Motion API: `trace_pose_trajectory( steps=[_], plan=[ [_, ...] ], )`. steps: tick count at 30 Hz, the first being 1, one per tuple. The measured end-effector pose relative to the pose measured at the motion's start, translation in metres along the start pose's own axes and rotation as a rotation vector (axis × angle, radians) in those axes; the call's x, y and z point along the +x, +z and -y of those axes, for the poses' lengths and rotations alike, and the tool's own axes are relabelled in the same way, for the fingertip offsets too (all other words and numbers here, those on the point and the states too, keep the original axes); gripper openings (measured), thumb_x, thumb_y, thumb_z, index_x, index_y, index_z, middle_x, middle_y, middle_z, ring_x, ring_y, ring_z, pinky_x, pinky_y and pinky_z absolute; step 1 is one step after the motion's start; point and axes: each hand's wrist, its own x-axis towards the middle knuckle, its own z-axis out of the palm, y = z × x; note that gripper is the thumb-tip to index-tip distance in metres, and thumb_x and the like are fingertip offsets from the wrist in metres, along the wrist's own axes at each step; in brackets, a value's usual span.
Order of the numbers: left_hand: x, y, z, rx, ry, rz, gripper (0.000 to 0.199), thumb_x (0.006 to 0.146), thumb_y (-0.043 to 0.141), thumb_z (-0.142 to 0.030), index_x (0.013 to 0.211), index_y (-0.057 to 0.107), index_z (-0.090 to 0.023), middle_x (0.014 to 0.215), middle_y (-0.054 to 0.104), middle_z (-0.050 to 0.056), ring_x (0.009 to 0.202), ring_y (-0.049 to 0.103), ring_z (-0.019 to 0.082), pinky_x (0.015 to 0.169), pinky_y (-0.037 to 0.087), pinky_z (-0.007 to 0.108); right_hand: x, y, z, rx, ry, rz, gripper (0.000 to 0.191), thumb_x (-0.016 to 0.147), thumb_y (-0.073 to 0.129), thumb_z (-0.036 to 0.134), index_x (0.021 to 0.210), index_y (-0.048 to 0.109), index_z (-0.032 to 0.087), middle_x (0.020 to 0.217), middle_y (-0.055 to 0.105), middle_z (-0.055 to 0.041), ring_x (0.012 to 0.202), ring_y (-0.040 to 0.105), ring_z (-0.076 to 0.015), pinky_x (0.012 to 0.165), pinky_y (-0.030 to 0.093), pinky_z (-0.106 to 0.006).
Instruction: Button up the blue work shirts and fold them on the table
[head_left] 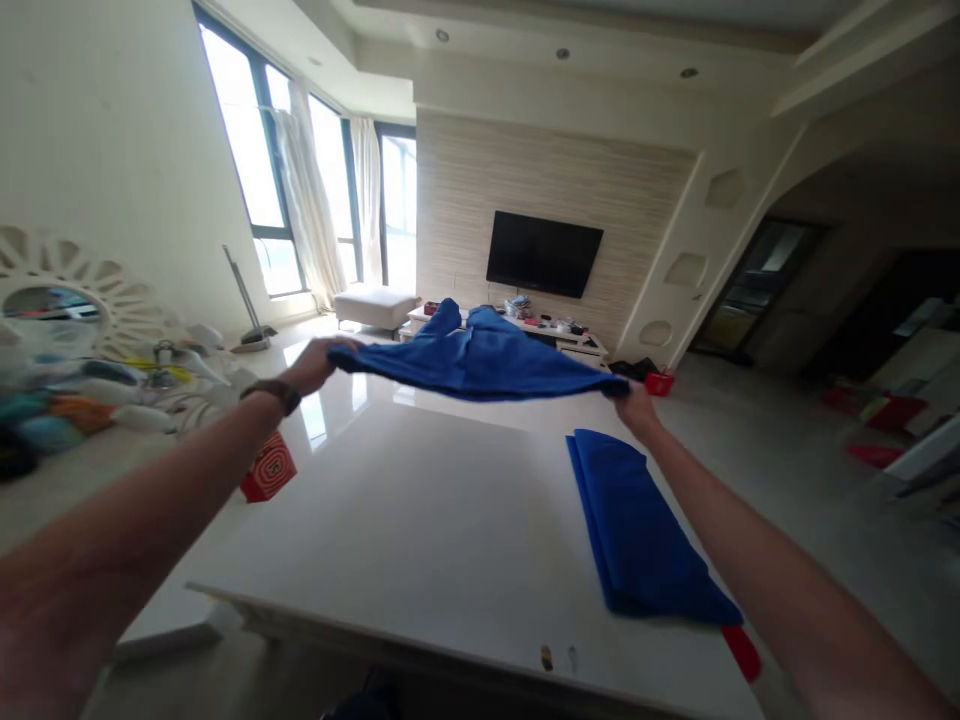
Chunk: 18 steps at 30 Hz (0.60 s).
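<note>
A pair of blue trousers is stretched wide in the air above the far part of the white table. My left hand, with a dark band on the wrist, is closed on one end of the dark waist edge. The other end is gripped by my right hand. Two leg-like parts point away from me toward the TV wall. On the table's right side lies a folded blue cloth item, below my right hand and apart from it.
A red patterned box stands at the table's left side. Two small objects, one brown, lie near the front edge. Something red shows at the right edge. Piled items sit at left; a low TV cabinet is ahead.
</note>
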Motion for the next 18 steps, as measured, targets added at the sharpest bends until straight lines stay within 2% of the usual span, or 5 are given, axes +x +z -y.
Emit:
trace_pose_trajectory(
  steps=[6, 10, 13, 15, 18],
  plan=[
    [-0.148, 0.091, 0.149, 0.128, -0.082, 0.336, 0.022, 0.072, 0.053, -0.011, 0.074, 0.075, -0.014, 0.113, 0.077, 0.008, 0.11, 0.068, 0.023, 0.106, 0.05, 0.037, -0.231, 0.025, -0.077, -0.22, 0.389, 0.32, 0.036, 0.073, 0.06, 0.018, 0.103, 0.079, 0.016, 0.117, 0.076, -0.0136, 0.119, 0.068, -0.0325, 0.111, 0.047, -0.053],
    [-0.243, 0.128, 0.226, 0.294, -0.199, 0.587, 0.03, 0.067, 0.055, -0.022, 0.085, 0.078, -0.025, 0.12, 0.076, 0.004, 0.119, 0.066, 0.028, 0.111, 0.048, 0.041, -0.368, 0.033, -0.112, -0.366, 0.627, 0.586, 0.061, 0.057, 0.056, 0.007, 0.114, 0.078, 0.012, 0.13, 0.07, -0.0188, 0.126, 0.064, -0.0358, 0.113, 0.046, -0.05],
    [-0.277, 0.141, 0.258, 0.469, -0.183, 0.641, 0.04, 0.071, 0.053, -0.024, 0.102, 0.079, -0.026, 0.134, 0.069, 0.005, 0.129, 0.06, 0.028, 0.116, 0.042, 0.04, -0.415, 0.034, -0.127, -0.591, 0.639, 0.767, 0.087, 0.058, 0.05, 0.004, 0.142, 0.062, 0.02, 0.158, 0.049, -0.0114, 0.149, 0.04, -0.0283, 0.124, 0.031, -0.043],
    [-0.284, 0.149, 0.265, 0.503, -0.125, 0.653, 0.048, 0.081, 0.051, -0.028, 0.123, 0.074, -0.027, 0.145, 0.062, 0.005, 0.138, 0.054, 0.027, 0.119, 0.038, 0.04, -0.421, 0.037, -0.13, -0.645, 0.568, 0.801, 0.091, 0.064, 0.048, 0.006, 0.153, 0.051, 0.022, 0.166, 0.036, -0.0078, 0.155, 0.028, -0.0238, 0.127, 0.023, -0.041],
    [-0.291, 0.162, 0.267, 0.549, -0.103, 0.738, 0.058, 0.092, 0.048, -0.039, 0.149, 0.056, -0.03, 0.161, 0.045, 0.003, 0.151, 0.038, 0.03, 0.122, 0.033, 0.046, -0.414, 0.05, -0.126, -0.609, 0.538, 0.904, 0.085, 0.072, 0.048, 0.011, 0.157, 0.045, 0.021, 0.166, 0.036, -0.008, 0.156, 0.025, -0.0238, 0.127, 0.023, -0.042]
  ],
)
